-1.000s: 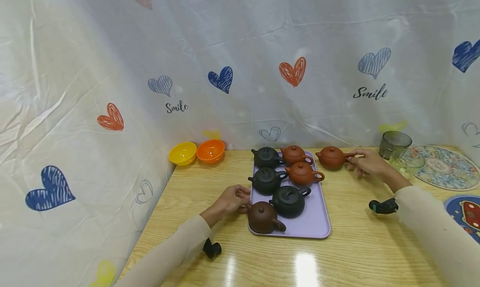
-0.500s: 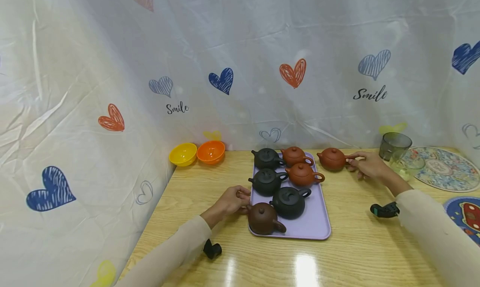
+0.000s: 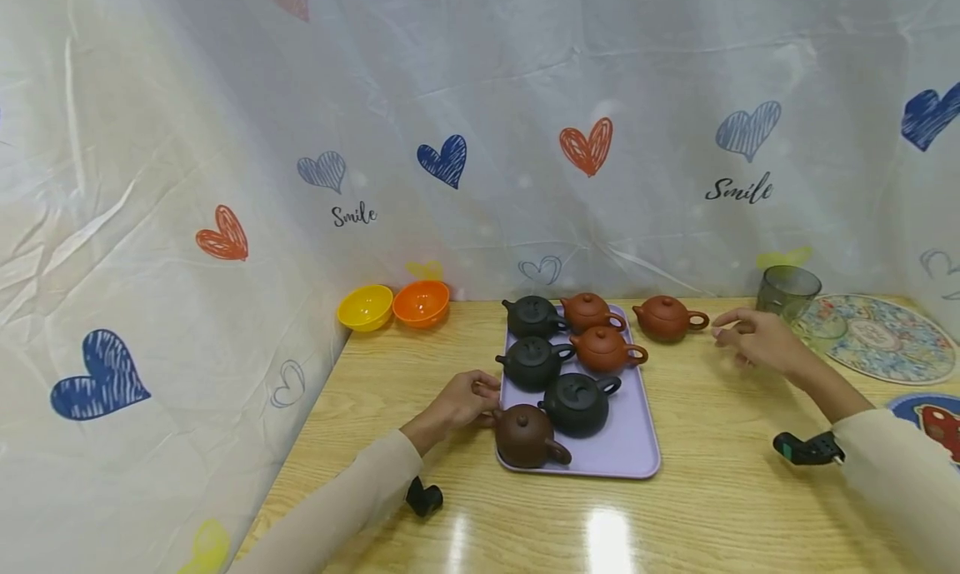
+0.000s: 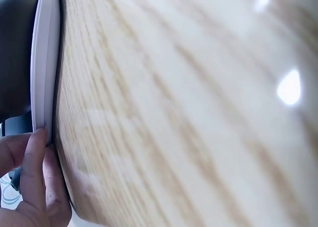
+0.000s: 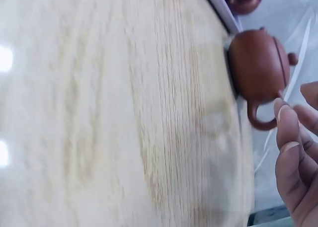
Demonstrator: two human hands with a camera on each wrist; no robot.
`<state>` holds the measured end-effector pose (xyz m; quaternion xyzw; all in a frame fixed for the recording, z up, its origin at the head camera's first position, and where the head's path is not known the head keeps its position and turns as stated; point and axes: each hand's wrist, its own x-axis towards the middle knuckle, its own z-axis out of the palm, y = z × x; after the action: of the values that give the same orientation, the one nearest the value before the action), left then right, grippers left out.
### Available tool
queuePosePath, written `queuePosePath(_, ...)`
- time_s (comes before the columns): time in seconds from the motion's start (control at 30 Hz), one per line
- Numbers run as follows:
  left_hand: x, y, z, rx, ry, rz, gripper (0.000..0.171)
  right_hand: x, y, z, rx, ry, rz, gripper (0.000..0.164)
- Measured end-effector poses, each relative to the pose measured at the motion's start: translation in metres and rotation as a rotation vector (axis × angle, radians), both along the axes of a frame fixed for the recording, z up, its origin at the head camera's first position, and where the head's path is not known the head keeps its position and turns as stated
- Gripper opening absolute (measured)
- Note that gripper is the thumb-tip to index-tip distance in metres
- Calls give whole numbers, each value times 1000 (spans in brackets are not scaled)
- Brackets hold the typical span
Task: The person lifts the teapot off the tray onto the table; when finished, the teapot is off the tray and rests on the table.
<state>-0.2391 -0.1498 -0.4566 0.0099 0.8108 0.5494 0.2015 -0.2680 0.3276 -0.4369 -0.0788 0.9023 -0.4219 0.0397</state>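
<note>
Left hand point(image 3: 457, 401) pinches a smooth, rounded-cornered tray point(image 3: 628, 442); right hand point(image 3: 763, 341) (fingers relaxed) hangs beside a round teapot point(image 3: 665, 320).

A pale, creased sheet point(image 3: 495, 66) hangs in front of me and along my left, printed with blue, red and yellow hearts point(image 3: 442, 162) and black "Smile" lettering point(image 3: 738, 188). Below it I see a light wood-grained surface point(image 3: 375, 382), where bright patches of light point(image 3: 609, 542) gleam nearest me

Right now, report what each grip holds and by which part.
The left grip pinches the lilac tray by its left rim. The right grip holds nothing; it is clear of the reddish-brown teapot beside the tray.
</note>
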Motion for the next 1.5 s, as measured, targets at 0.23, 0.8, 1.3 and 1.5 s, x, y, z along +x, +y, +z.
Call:
queuePosePath(0.23,0,-1,0,5,0,0,31,26,-38,8,-124,102,125,28)
queuePosePath(0.8,0,1,0,0,-7,-2,31,44,-121,-8,-200,-38,262,31)
queuePosePath(1.3,-1,0,0,-6,-15,-2,31,38,-135,-15,-166,-49,291,33)
queuePosePath(1.5,-2,1,1,-19,-14,-8,31,37,-140,-13,-78,-67,308,32)
